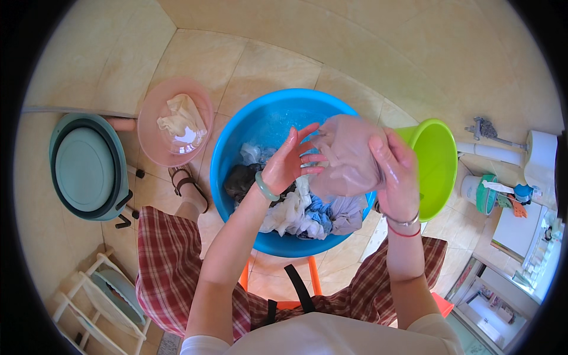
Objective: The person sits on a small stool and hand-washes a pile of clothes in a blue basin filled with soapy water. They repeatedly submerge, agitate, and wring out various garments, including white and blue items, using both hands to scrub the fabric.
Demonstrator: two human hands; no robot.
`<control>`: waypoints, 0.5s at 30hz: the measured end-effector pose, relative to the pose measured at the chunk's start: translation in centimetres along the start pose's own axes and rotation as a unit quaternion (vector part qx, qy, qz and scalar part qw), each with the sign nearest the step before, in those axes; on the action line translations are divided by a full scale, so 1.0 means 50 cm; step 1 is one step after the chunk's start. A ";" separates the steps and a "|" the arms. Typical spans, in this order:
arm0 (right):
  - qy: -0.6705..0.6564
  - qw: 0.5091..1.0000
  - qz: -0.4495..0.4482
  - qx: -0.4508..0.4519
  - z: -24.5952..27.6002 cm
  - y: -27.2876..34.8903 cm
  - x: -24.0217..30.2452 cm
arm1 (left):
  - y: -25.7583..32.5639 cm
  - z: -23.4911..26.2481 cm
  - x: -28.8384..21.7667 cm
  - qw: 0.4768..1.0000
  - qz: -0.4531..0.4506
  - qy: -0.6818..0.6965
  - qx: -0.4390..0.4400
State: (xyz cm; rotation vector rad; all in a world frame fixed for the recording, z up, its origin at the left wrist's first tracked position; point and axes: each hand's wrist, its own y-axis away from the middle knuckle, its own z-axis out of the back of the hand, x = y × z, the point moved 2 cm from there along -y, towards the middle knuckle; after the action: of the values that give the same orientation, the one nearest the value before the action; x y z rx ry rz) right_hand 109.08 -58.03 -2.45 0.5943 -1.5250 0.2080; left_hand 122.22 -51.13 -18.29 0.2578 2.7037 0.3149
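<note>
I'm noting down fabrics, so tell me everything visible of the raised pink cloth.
The pink cloth is a plain, dusty pink, apparently thin and smooth, with soft folds. It is bunched into a rounded bundle, held up over the right part of the tub. The right grip holds its right side, thumb showing in front; the left grip is at its left edge, fingers apart, contact unclear.

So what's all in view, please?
Large basin: 1, blue, centre
Fabric heap: 1, multicoloured, large basin
Bunched cloth: 1, mauve, centre
Small basin: 1, pink, upper left
Crumpled fabric: 1, cream, small basin
Bucket: 1, lime, right
Round basin: 1, teal, far left
Rack: 1, cream, lower left
Frame: 1, orange, lower centre
Items: several, mixed, far right
Checked garment: 1, red, lap
Left hand: 1, green bangle, beside cloth
Right hand: 1, silver bangle, gripping cloth
</note>
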 end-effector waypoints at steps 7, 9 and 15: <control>0.151 0.975 -0.070 0.149 0.080 -0.205 -0.191 | -0.054 0.165 0.030 0.969 -0.019 -0.173 -0.176; 0.112 0.987 -0.060 0.103 0.109 -0.242 -0.295 | -0.048 0.201 0.030 0.931 0.005 -0.152 -0.331; 0.322 0.946 0.045 -0.015 0.134 -0.271 -0.535 | -0.036 0.326 0.035 0.651 -0.093 -0.561 -0.503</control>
State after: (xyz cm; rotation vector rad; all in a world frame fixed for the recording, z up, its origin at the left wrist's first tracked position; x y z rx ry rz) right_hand 108.19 -66.43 -32.00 0.3764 -0.9173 0.4058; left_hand 127.15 -49.51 -33.94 -0.1506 1.0313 1.0793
